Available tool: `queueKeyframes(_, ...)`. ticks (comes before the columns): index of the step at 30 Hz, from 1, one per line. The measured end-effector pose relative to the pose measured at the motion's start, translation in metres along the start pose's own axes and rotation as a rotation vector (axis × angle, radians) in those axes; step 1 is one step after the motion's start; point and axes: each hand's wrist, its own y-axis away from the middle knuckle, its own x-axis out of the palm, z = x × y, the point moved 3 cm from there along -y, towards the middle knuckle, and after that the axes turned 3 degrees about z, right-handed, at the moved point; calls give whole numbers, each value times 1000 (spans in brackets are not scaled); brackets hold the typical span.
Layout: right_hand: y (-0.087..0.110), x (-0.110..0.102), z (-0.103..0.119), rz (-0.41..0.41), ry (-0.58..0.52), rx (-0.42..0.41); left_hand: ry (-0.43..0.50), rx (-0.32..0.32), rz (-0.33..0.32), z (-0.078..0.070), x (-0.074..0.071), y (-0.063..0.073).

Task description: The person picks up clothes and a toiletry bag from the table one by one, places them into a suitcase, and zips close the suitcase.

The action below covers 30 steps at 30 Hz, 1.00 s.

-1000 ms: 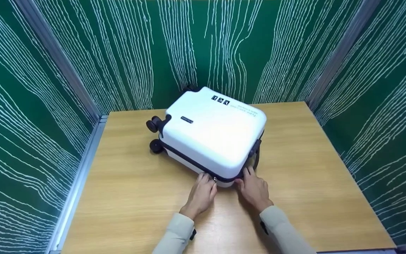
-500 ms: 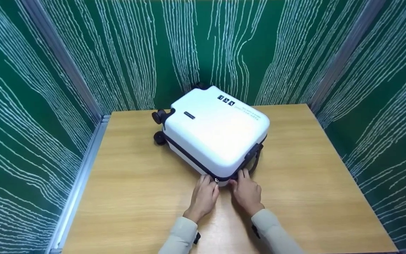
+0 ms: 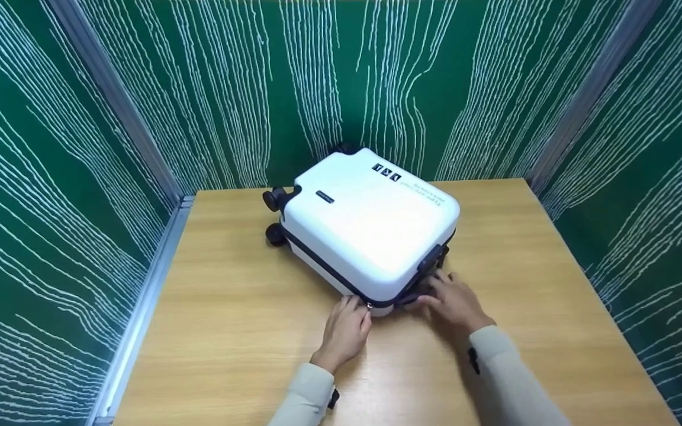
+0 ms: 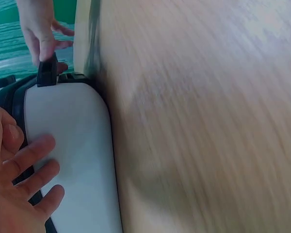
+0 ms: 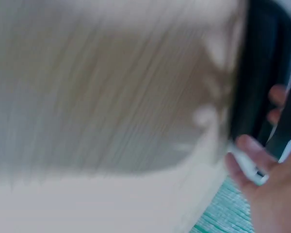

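Observation:
A white hard-shell suitcase point(image 3: 370, 225) lies flat on the wooden table, wheels toward the far left. At its near corner my left hand point(image 3: 347, 331) pinches the zipper pull point(image 3: 369, 306), thumb against a curled index finger. In the left wrist view, the other fingers point(image 4: 39, 170) of this hand spread over the white shell. My right hand point(image 3: 456, 302) is at the suitcase's right-hand end, thumb on one side of the black carry handle point(image 4: 47, 73) and fingers reaching around the other. The right wrist view, blurred, shows these fingertips point(image 5: 252, 148) by the dark strap.
The wooden table point(image 3: 246, 355) extends around the suitcase on all sides. Green walls point(image 3: 199, 89) with white wavy lines enclose it at the back and both sides. Black wheels point(image 3: 276, 234) stick out at the suitcase's left end.
My right hand has left the near corner's edge and moved right and outward to the carry handle. My left hand stays at the zipper corner. The suitcase has turned slightly.

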Motion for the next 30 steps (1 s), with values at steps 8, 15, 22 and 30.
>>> queueKeyframes(8,-1,9,5,-144,107,-23,2,-22,-6,9,1,4)
queueKeyframes(15,6,28,30,-347,109,40,58,-97,7,28,-8,5)
queueKeyframes(22,13,45,69,-360,103,174,9,-181,-2,46,-19,5)
queueKeyframes(30,14,47,91,-271,93,291,-5,-217,18,51,-27,3)
